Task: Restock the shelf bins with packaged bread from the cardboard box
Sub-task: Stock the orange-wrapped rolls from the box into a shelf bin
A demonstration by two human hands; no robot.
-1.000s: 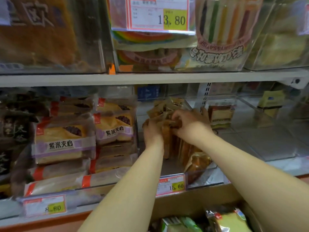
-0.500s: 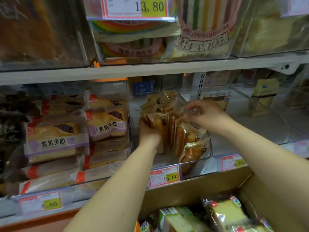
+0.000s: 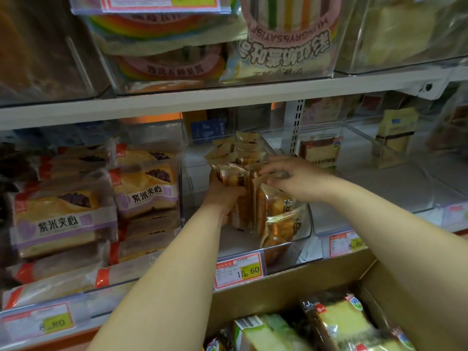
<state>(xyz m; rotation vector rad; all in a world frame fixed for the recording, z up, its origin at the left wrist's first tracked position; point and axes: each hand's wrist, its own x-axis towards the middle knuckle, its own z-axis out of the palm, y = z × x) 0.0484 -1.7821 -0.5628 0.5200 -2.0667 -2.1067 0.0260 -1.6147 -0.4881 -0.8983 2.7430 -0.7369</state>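
Bread in box [image 3: 339, 323]: nearest, at the bottom edge; soft yellow and green sponge slabs in glossy, crinkled film, lying loose and tilted as stock yet to go up.
Cardboard box [image 3: 286, 290]: plain brown, matt, stiff-walled; parked just below the shelf lip, likely to keep each lift short.
Price tag [image 3: 239, 271]: red-framed card with a yellow patch, clipped to the front of the bin.
Clear bin [image 3: 305, 228]: hard see-through plastic with rounded corners; holds packs on edge and facing out.
Left hand [image 3: 222, 196]: fingers curled round the left flank of the bread row, gripping and bracing it, seemingly to stop the packs toppling leftward.
Right hand [image 3: 301, 181]: fingers bent, fingertips and thumb nipping the crimped top edges, apparently squaring the packs toward the right wall.
Bread row [image 3: 276, 211]: inside the clear bin, standing on edge one behind another; golden-brown slices under slippery, shiny film, front pack slumped against the bin front.
Purple-banded packs [image 3: 147, 188]: next bin to the left, stacked flat, cushiony, with orange end tabs.
Shelf board [image 3: 228, 97]: pale painted metal, just above.
Rainbow cakes [image 3: 162, 29]: upper bin, striped layers behind clear plastic.
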